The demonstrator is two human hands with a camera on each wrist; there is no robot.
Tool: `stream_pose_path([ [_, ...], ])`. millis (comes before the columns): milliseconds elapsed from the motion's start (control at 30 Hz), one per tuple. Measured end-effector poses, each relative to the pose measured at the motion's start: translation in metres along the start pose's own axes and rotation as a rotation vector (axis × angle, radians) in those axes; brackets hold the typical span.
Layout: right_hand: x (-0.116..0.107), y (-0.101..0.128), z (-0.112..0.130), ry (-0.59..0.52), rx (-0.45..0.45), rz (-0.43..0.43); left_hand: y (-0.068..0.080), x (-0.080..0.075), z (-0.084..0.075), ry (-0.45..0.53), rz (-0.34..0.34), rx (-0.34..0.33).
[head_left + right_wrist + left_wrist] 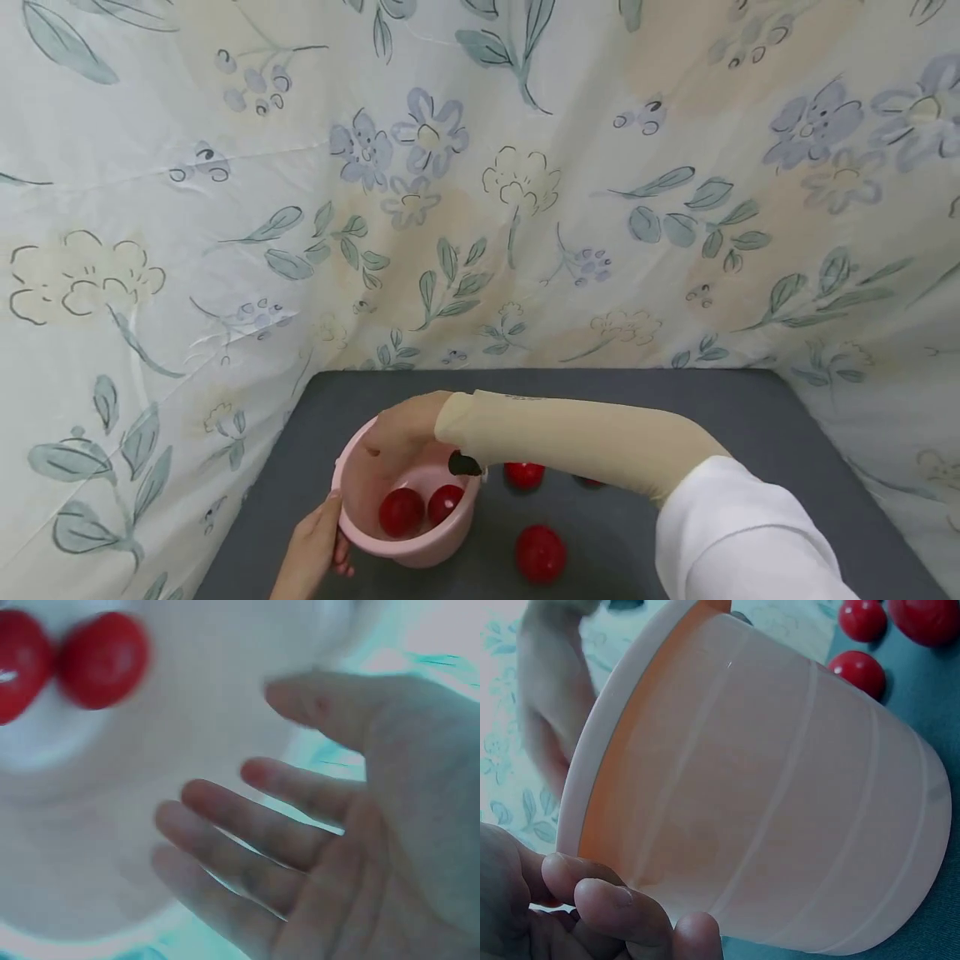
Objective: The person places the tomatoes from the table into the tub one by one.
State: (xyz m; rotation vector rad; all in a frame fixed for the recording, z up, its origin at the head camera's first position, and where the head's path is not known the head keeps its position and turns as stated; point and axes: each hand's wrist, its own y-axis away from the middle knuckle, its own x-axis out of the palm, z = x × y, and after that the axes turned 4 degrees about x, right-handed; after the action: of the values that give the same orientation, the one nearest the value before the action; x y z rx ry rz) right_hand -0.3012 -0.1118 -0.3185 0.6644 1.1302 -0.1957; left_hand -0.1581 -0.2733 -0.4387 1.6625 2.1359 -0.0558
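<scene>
A pink plastic bowl (358,515) stands tilted on the grey table, with two red balls (401,512) (445,502) inside. My left hand (315,546) grips its near left rim; in the left wrist view the fingers (615,904) curl around the bowl's edge (592,757). My right hand (401,433) hovers over the bowl's mouth with fingers spread and nothing in them; the right wrist view shows the empty palm (390,847) above the two red balls (101,660). Other red balls (540,553) (523,475) lie on the table to the right of the bowl.
A floral cloth (480,183) walls in the grey table (750,417) at the back and both sides. A third loose red ball (589,481) peeks out under my right forearm. A small black object (463,464) hangs at my right wrist.
</scene>
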Motion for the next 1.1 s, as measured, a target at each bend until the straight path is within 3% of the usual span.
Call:
stream_pose_path([
  [100,-0.006,0.017,-0.002,0.018,-0.058,-0.11,0.003,-0.001,0.001,0.016,0.002,0.006],
  [200,-0.008,0.055,-0.017,-0.023,-0.109,-0.311,0.004,0.0,0.001,0.02,0.015,0.003],
  [333,-0.001,0.107,-0.044,-0.15,-0.036,-0.507,0.005,0.0,0.001,0.021,0.026,0.001],
  [533,0.018,0.166,-0.09,-0.247,0.128,-0.668,0.006,-0.003,0.002,0.014,0.021,0.008],
  [700,0.039,0.195,-0.121,-0.246,0.248,-0.74,0.006,-0.005,0.002,0.015,0.022,0.002],
  [833,0.051,0.214,-0.14,-0.271,0.352,-0.731,0.006,-0.004,0.002,0.007,0.031,0.002],
  [1100,0.066,0.247,-0.167,-0.319,0.464,-0.733,0.005,-0.003,0.003,0.008,0.027,-0.021],
])
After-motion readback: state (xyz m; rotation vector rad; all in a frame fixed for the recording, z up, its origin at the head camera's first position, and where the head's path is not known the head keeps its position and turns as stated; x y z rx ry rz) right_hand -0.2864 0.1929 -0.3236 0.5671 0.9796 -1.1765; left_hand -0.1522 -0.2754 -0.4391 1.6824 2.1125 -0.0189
